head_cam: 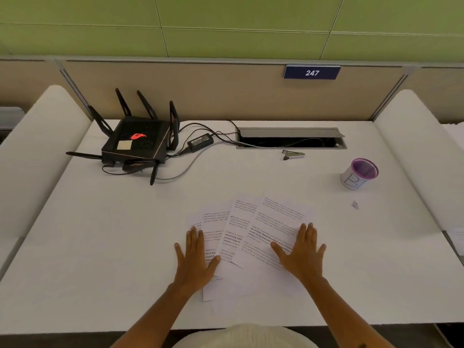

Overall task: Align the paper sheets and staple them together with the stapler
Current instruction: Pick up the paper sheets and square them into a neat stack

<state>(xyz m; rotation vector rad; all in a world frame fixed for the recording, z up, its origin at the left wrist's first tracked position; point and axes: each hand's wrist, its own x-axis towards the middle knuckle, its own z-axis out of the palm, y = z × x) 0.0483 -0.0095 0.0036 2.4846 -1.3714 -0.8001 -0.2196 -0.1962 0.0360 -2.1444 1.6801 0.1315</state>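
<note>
Several printed paper sheets [247, 232] lie fanned out and overlapping on the white desk [105, 242], near its front edge. My left hand [194, 259] rests flat on the left sheets with fingers spread. My right hand [302, 252] lies flat on the rightmost sheet, fingers apart. Neither hand holds anything. A small silver and dark stapler [293, 154] sits far back on the desk, just in front of the cable slot, well beyond both hands.
A black router [136, 143] with antennas, a power adapter [200, 141] and cables occupy the back left. An open cable slot [288, 141] runs along the back. A purple-rimmed cup [359, 174] stands at right, a small scrap [354, 205] near it. White side panels flank the desk.
</note>
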